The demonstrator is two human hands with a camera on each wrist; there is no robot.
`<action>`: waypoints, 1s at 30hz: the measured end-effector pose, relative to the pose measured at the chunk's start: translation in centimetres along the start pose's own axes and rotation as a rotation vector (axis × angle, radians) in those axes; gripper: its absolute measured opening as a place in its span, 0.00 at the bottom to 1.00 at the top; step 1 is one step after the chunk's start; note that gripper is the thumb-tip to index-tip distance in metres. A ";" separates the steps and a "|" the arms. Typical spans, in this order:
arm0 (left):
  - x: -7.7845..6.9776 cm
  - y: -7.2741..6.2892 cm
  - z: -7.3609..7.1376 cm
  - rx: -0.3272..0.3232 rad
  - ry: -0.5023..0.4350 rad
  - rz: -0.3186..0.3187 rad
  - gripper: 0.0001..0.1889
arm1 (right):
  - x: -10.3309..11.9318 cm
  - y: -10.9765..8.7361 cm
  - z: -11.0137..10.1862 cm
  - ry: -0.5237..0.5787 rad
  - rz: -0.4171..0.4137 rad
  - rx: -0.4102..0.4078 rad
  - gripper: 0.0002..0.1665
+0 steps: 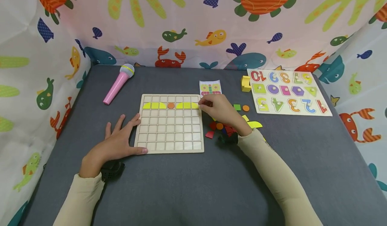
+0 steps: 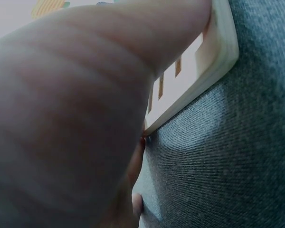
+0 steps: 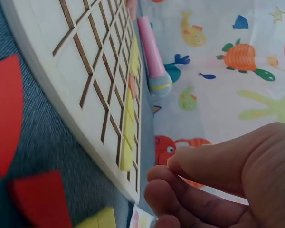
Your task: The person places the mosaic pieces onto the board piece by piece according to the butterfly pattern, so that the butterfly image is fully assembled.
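A wooden grid board lies flat in front of the person. In its second row from the back, yellow pieces sit on both sides of an orange disc. The left hand is spread at the board's left side, its thumb resting on the front left corner and its fingertips at the left edge. At the back right corner hovers the right hand, near the row's last yellow piece. Its thumb and index fingertip come together with no piece visible between them, and the other fingers are curled.
Loose red pieces and other coloured pieces lie right of the board, partly hidden under the right wrist. A small pattern card is behind the board. A pink toy microphone lies back left; a number puzzle board and yellow block back right.
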State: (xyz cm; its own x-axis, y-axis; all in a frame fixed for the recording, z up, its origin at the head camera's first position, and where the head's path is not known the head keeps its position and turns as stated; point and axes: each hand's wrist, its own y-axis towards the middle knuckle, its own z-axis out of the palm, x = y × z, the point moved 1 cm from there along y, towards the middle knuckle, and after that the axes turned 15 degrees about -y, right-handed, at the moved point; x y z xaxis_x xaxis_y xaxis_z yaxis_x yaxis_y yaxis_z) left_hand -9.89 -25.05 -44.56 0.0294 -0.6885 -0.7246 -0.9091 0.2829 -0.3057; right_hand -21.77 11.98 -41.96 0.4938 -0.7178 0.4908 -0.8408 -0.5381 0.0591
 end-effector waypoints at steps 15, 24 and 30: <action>0.0 0.0 0.0 0.006 0.008 -0.009 0.66 | -2.3 -3.0 -2.0 0.012 0.035 -0.043 0.09; -0.1 0.1 0.0 0.007 0.004 -0.004 0.67 | -4.6 -3.4 -2.6 0.042 0.146 -0.048 0.10; 0.0 0.1 0.1 0.000 0.011 -0.010 0.67 | -4.6 -2.9 -2.4 0.046 0.135 -0.038 0.10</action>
State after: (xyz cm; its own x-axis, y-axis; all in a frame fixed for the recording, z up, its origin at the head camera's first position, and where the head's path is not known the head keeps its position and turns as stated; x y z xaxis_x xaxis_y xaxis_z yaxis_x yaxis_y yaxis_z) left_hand -9.96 -24.94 -44.61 0.0341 -0.6986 -0.7147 -0.9089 0.2757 -0.3128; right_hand -22.13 17.86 -42.31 0.3657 -0.7613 0.5354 -0.9071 -0.4203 0.0220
